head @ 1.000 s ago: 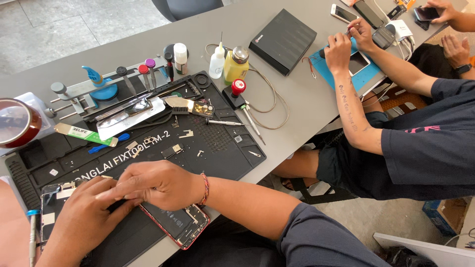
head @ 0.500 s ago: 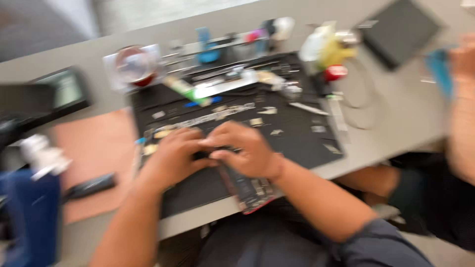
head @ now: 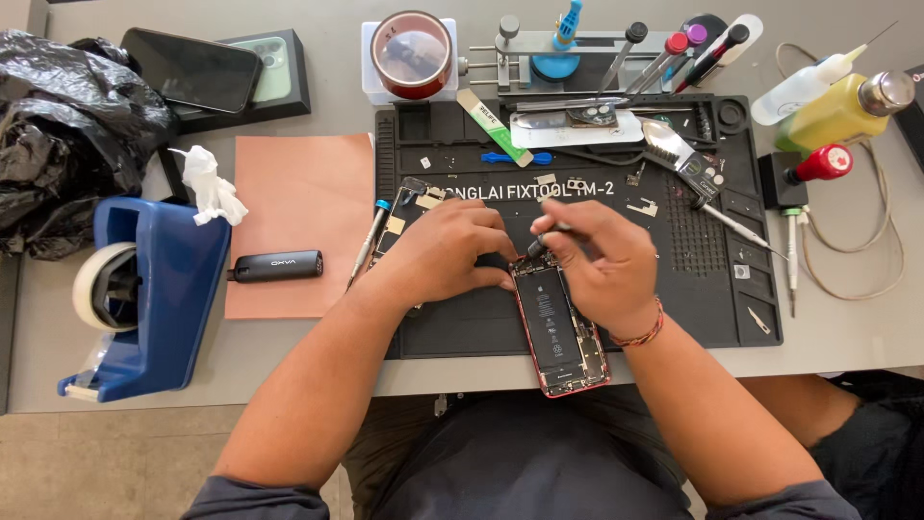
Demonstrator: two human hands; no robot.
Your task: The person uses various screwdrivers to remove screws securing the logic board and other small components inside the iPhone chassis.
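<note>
Two hands meet over the black work mat (head: 462,327). The opened phone (head: 561,332) lies just below both, its long axis running from the fingers back toward the person, slightly tilted. The left hand (head: 445,255) presses flat on the phone's top end. The right hand (head: 602,260), equally near, pinches a thin tool (head: 547,234) there.

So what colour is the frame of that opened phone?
Red, clearest in the head view along the opened phone edge.

Red-rimmed opened phone (head: 563,332) on black mat (head: 712,289), salmon-pink sheet (head: 289,183), blue tape dispenser (head: 168,289), grey table (head: 847,327).
</note>
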